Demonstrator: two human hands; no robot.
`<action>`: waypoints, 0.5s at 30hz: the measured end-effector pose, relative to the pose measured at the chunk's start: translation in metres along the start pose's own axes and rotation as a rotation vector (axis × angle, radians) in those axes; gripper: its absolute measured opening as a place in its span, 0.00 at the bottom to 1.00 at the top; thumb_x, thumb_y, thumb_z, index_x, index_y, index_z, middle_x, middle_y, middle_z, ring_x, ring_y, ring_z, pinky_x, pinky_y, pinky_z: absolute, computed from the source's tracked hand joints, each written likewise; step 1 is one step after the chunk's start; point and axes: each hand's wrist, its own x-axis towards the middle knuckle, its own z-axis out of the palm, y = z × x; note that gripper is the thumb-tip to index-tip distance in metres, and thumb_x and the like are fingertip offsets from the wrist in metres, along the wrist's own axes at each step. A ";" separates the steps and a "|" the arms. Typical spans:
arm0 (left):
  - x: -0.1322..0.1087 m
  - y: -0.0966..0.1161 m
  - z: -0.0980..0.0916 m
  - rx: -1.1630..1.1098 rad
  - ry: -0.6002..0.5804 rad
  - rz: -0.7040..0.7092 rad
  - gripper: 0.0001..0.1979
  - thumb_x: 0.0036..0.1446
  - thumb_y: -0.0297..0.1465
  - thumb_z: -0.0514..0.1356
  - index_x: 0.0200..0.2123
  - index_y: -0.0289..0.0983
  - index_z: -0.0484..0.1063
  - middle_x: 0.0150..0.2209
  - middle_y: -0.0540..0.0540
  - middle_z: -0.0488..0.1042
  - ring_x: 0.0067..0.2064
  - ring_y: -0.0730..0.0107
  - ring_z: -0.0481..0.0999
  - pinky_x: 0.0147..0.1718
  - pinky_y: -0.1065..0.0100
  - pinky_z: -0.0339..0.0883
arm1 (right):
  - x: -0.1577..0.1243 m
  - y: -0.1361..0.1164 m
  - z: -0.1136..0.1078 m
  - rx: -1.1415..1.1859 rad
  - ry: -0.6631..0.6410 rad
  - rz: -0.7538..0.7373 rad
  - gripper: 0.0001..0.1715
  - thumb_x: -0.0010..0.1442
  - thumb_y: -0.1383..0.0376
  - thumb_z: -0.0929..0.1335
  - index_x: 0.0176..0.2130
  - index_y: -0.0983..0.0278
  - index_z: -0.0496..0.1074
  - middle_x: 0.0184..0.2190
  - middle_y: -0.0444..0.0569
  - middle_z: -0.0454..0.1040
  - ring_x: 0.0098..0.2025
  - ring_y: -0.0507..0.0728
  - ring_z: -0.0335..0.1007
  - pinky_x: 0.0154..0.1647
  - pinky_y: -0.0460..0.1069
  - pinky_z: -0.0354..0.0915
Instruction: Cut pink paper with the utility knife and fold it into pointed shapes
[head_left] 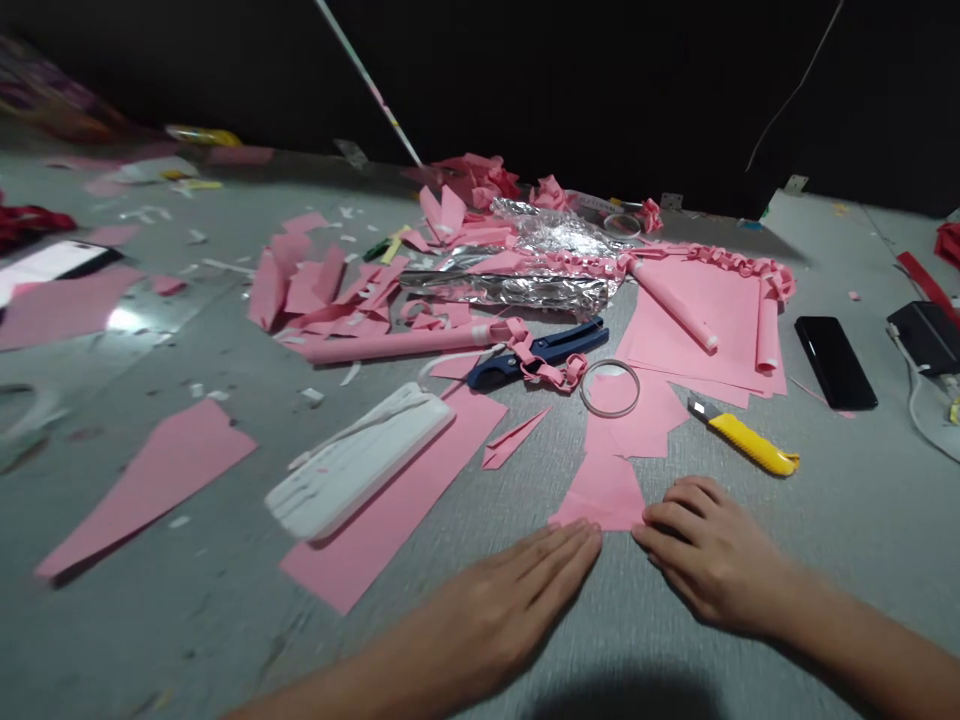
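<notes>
A trapezoid of pink paper (604,490) lies flat on the grey table, in front of me. My left hand (510,600) rests palm down with its fingers stretched out, their tips on the paper's near left corner. At the near right corner is my right hand (712,555), fingers slightly bent and apart, touching the edge. Just beyond the paper are another pink sheet (637,430) and a grey tape ring (610,388). A yellow box cutter (750,440) lies to the right, beyond my right hand. A narrow folded pink scrap (516,438) is on the left.
A white power strip (360,460) sits on a pink sheet. Farther back are blue-handled scissors (536,355), a pink paper chain (555,372), rolled pink tubes (405,343), crumpled foil (517,275) and stacked pink sheets (675,350). A black phone (835,362) lies at right.
</notes>
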 end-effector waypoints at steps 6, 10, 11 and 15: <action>-0.023 -0.007 -0.004 0.026 0.001 -0.072 0.28 0.70 0.13 0.46 0.66 0.27 0.73 0.62 0.38 0.82 0.61 0.62 0.83 0.63 0.62 0.77 | 0.000 0.001 -0.001 -0.008 -0.023 0.012 0.16 0.77 0.69 0.66 0.60 0.63 0.75 0.50 0.53 0.81 0.51 0.62 0.70 0.59 0.60 0.65; -0.020 -0.005 -0.008 0.069 -0.004 -0.096 0.27 0.70 0.14 0.48 0.64 0.29 0.75 0.59 0.39 0.84 0.57 0.62 0.86 0.59 0.60 0.80 | 0.000 0.001 0.001 -0.027 -0.019 0.008 0.16 0.75 0.70 0.67 0.59 0.63 0.75 0.49 0.53 0.80 0.51 0.62 0.70 0.58 0.59 0.64; -0.017 -0.003 -0.008 0.090 -0.009 -0.085 0.26 0.70 0.15 0.48 0.63 0.29 0.76 0.59 0.38 0.84 0.56 0.59 0.86 0.59 0.57 0.79 | 0.001 0.000 0.002 -0.036 -0.014 0.007 0.16 0.75 0.70 0.67 0.59 0.63 0.75 0.48 0.53 0.80 0.50 0.62 0.70 0.58 0.59 0.64; 0.000 0.012 0.002 0.203 0.053 -0.089 0.19 0.74 0.21 0.51 0.58 0.28 0.79 0.58 0.33 0.83 0.57 0.45 0.84 0.57 0.47 0.75 | 0.001 -0.005 0.007 -0.111 0.007 0.016 0.15 0.75 0.71 0.65 0.58 0.64 0.75 0.47 0.53 0.80 0.48 0.62 0.69 0.56 0.60 0.65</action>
